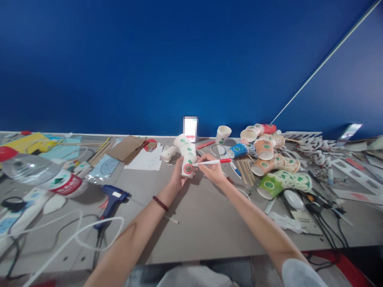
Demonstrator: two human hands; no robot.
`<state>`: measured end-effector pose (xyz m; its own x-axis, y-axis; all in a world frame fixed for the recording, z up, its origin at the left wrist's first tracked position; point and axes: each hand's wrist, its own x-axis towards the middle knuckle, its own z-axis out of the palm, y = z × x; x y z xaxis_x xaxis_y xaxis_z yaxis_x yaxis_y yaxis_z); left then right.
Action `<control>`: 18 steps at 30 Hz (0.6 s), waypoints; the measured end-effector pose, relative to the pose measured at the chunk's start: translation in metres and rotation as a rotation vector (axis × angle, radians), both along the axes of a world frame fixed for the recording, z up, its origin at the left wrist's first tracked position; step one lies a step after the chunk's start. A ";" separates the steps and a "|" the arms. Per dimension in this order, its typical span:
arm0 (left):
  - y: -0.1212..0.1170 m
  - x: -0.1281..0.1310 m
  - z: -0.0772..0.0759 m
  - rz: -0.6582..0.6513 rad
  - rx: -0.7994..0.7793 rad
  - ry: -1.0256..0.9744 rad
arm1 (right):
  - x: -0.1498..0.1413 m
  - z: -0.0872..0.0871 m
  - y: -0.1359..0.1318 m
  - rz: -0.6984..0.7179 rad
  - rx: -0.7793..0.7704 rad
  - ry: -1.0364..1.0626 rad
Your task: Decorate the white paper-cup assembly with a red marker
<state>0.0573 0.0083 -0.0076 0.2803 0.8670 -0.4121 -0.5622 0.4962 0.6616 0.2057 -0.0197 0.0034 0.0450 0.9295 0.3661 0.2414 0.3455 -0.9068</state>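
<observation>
My left hand (pixel 179 175) is wrapped around a white paper cup (pixel 188 157) with green leaf marks and a red ring drawn on it. The cup is tilted, its base end towards me. In my right hand (pixel 212 169) is a white marker (pixel 215 162) with a red end. The marker's tip points left at the cup, near the red ring; whether it touches I cannot tell. Just behind the held cup another white cup (pixel 179 140) shows in part. A small cut piece of white cup (pixel 168 153) lies to the left.
A white cup (pixel 223 134) stands at the back. Stacks of coloured paper cups (pixel 271 187) lie to the right beside wooden sticks (pixel 245 172). On the left are a blue glue gun (pixel 112 203), a plastic bottle (pixel 44 171), cardboard (pixel 125 149) and a white cable (pixel 79 227).
</observation>
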 end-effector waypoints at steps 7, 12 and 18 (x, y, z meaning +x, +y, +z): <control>0.000 -0.001 0.001 -0.015 0.006 -0.003 | 0.000 0.001 0.000 0.006 0.007 0.013; -0.001 -0.001 0.003 -0.017 0.004 0.006 | 0.002 -0.002 0.001 0.029 0.038 0.013; 0.000 -0.001 0.000 -0.024 0.013 0.016 | 0.001 -0.006 0.003 0.018 0.046 0.034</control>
